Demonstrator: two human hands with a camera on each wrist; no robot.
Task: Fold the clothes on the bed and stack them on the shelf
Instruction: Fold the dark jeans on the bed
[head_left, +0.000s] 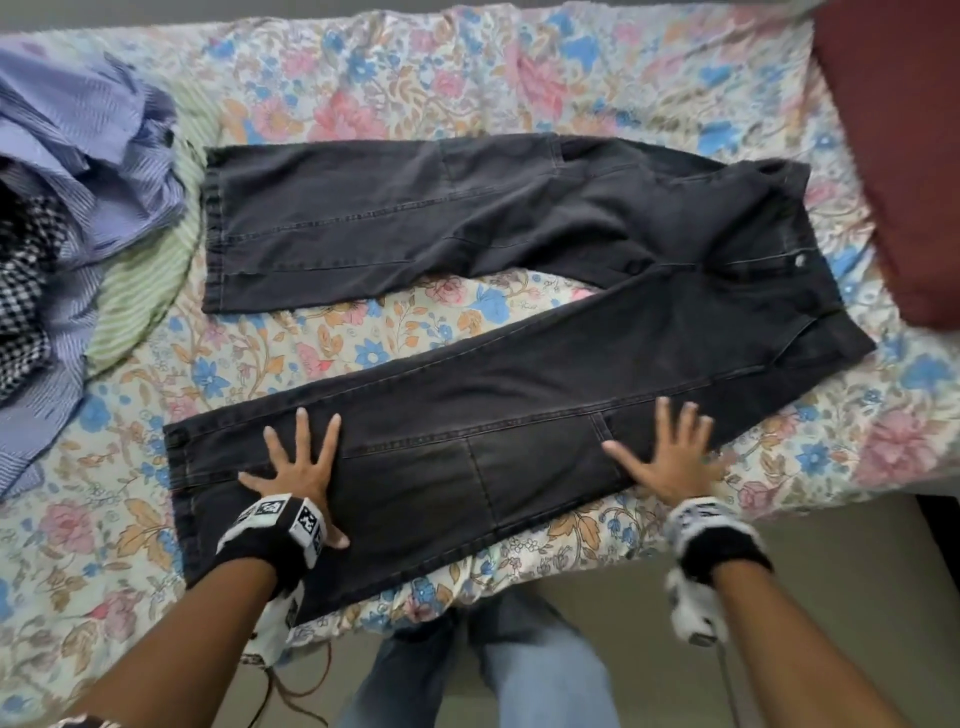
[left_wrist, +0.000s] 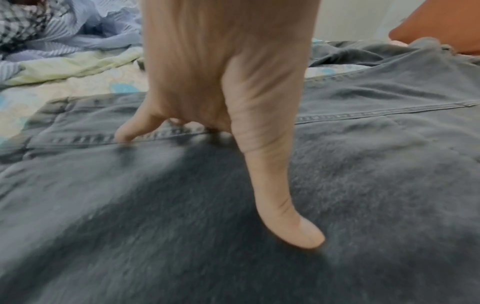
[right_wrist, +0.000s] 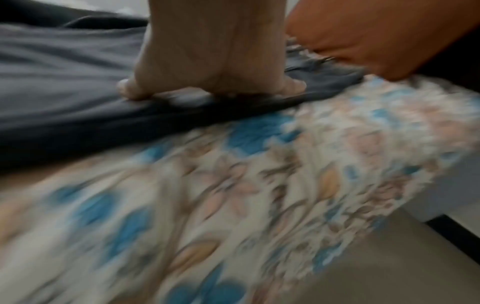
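head view shows our black jeans (head_left: 519, 291) spread flat on the floral bed (head_left: 363, 93), legs apart in a v, likely so we can smooth the near leg before folding. our left hand (head_left: 296, 467) and right hand (head_left: 670, 457) press flat on that leg, fingers (head_left: 304, 423) straight and splayed, gripping nothing. unfolded clothes (head_left: 78, 171) wait at the left.
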